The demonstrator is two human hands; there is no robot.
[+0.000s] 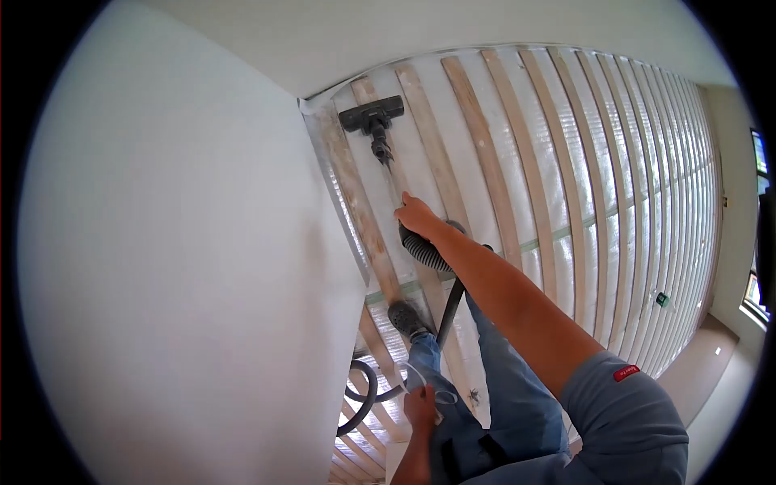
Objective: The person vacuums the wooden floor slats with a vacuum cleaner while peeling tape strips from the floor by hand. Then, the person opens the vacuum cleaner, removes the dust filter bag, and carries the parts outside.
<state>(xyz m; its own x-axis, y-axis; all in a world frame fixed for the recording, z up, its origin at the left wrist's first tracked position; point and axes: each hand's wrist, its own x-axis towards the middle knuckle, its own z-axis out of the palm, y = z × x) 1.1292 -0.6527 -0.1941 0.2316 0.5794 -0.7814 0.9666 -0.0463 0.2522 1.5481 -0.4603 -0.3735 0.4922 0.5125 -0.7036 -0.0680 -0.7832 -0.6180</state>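
Observation:
My right hand (pixel 418 217) is closed around the metal wand (pixel 394 179) of a vacuum cleaner, with the arm stretched forward. At the wand's far end, the black floor head (pixel 372 114) lies across the wooden battens near the wall corner. A ribbed grey hose (pixel 423 249) bends down just below this hand. Close to my thigh, my left hand (pixel 419 406) is closed on a thin white cord (pixel 414 373), which makes loose loops around the fingers. Its fingertips are partly hidden.
Long wooden battens (pixel 477 121) run over silvery foil (pixel 517 145) across the floor. A white wall (pixel 186 242) stands close on the left. More dark hose (pixel 368 400) curls beside my legs. My shoe (pixel 406 318) rests on a batten. A small green object (pixel 663 300) lies at right.

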